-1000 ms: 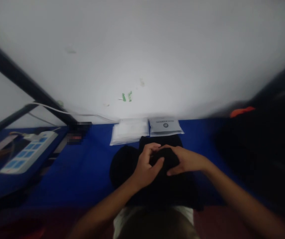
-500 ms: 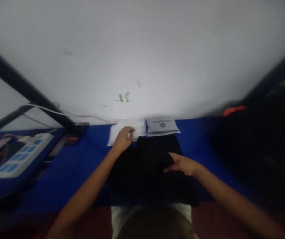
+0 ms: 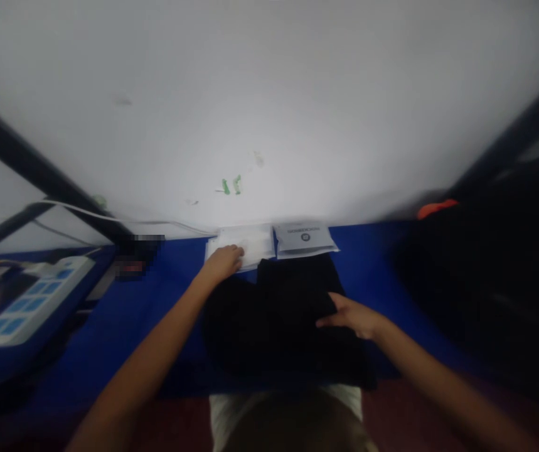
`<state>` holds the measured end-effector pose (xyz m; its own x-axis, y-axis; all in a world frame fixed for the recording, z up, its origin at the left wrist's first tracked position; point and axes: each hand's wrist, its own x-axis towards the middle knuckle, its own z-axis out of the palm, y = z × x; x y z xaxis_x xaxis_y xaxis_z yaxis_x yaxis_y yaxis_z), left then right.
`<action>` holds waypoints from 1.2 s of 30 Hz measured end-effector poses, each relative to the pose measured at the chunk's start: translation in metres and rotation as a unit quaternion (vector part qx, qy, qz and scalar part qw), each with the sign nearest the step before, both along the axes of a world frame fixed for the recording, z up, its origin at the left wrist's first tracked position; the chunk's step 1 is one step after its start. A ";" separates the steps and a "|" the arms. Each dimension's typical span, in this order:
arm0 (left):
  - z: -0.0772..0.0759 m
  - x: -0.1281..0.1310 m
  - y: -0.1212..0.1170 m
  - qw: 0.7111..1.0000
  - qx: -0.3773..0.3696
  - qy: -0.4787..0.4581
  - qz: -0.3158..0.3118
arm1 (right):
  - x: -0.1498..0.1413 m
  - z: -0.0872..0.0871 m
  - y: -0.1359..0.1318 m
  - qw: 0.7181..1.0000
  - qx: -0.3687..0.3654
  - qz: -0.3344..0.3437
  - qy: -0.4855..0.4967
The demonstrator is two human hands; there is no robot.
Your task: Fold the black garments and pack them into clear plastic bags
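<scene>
left hand [image 3: 225, 263]: on the stack of flat, translucent white plastic bags [image 3: 257, 242], fingers slightly curled
right hand [image 3: 351, 315]: at the right part of the soft black fabric pile [image 3: 281, 314], thumb and fingers spread
printed pouch: grey-white, flat plastic with dark lettering and a round logo [image 3: 305, 240], just right of the bags
desk: blue-covered [image 3: 368, 257], against a pale wall [image 3: 325, 113]
power strip: white with blue sockets [image 3: 34, 301], far left

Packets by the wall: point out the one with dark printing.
The right-hand packet, beside the pale stack: it shows dark lettering and a logo; the stack shows none.
</scene>
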<state>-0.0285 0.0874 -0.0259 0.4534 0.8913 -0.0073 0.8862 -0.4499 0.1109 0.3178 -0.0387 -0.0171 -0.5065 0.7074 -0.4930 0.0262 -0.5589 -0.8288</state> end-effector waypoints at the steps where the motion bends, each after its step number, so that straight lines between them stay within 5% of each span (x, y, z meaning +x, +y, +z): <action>1: 0.000 -0.001 0.000 1.000 -0.001 0.007 0.001 | 0.000 -0.001 0.000 1.000 -0.001 -0.003 -0.003; 11: -0.004 -0.005 -0.001 0.997 0.037 0.027 0.058 | -0.002 -0.008 0.001 1.000 0.000 -0.006 -0.014; 22: 0.032 0.010 -0.030 0.977 0.203 0.053 0.027 | -0.005 -0.008 0.000 1.000 -0.009 -0.016 -0.023; 27: 0.036 0.021 -0.043 0.971 0.236 0.038 0.030 | -0.005 -0.009 0.001 1.000 -0.009 -0.017 -0.017; 36: 0.048 0.048 -0.075 0.973 0.229 -0.028 0.012 | -0.030 0.018 -0.003 0.994 0.100 -0.041 0.030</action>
<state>0.0198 0.0123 0.0217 0.4210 0.8058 0.4166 0.8953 -0.4429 -0.0480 0.2877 -0.0417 0.0007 -0.4679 0.8280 -0.3089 -0.0652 -0.3809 -0.9223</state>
